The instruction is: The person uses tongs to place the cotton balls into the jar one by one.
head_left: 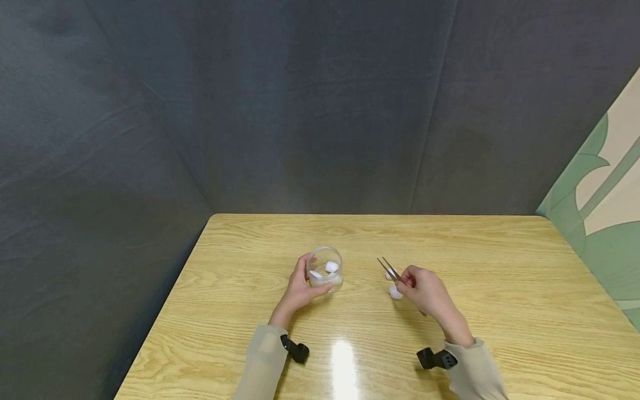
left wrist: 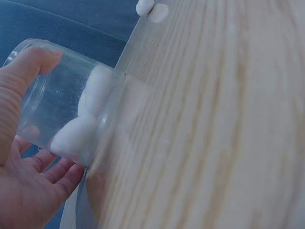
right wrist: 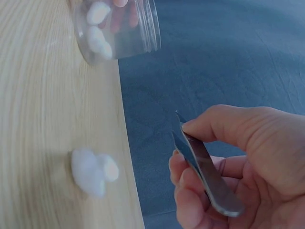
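My left hand (head_left: 301,290) grips a clear open-topped jar (head_left: 325,272), thumb on the near side and fingers round the far side. Several white cotton balls (left wrist: 95,95) lie at the bottom of the jar, which stands upright on the table. Between thumb and fingers, my right hand (head_left: 429,291) holds metal tweezers (right wrist: 207,176). Their two tips are apart, with nothing between them, and point up and to the left in the head view. Below and beside the tweezers, two loose cotton balls (head_left: 395,292) rest on the table, one partly hidden behind the tweezers.
The wooden table (head_left: 240,244) has a dark curtain (head_left: 310,111) behind it and along its left side. A green and beige patterned surface (head_left: 600,183) is at the right. Black wrist cameras (head_left: 298,351) are strapped over both sleeves.
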`<state>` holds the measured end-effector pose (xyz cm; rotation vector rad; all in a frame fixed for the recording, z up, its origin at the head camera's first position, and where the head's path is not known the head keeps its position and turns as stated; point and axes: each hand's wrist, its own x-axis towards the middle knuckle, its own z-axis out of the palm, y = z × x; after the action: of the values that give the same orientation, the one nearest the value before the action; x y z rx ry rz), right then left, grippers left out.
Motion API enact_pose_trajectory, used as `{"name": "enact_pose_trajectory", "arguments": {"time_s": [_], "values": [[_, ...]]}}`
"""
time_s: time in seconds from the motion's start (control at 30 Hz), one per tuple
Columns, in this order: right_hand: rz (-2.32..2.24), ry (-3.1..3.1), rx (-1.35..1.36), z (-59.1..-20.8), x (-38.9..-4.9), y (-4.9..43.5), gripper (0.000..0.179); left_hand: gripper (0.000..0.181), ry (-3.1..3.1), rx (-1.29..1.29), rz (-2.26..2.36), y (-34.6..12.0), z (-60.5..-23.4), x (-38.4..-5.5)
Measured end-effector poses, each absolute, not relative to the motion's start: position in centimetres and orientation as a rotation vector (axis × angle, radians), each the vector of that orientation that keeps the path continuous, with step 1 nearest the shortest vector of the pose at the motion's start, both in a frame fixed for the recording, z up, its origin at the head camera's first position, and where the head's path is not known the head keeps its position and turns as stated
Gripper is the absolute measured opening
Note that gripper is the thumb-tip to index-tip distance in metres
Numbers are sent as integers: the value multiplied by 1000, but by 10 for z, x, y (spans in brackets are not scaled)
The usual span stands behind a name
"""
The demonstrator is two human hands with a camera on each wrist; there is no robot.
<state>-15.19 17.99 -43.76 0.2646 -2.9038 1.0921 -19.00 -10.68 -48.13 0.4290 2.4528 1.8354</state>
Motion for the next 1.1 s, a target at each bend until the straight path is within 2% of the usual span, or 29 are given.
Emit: {"name": "enact_pose_trajectory", "arguments": {"time_s": [1.1], "values": [[1065,-2994,100,-454,-151,193,20,80,2459,434,1823,-108,-482,-190]]}}
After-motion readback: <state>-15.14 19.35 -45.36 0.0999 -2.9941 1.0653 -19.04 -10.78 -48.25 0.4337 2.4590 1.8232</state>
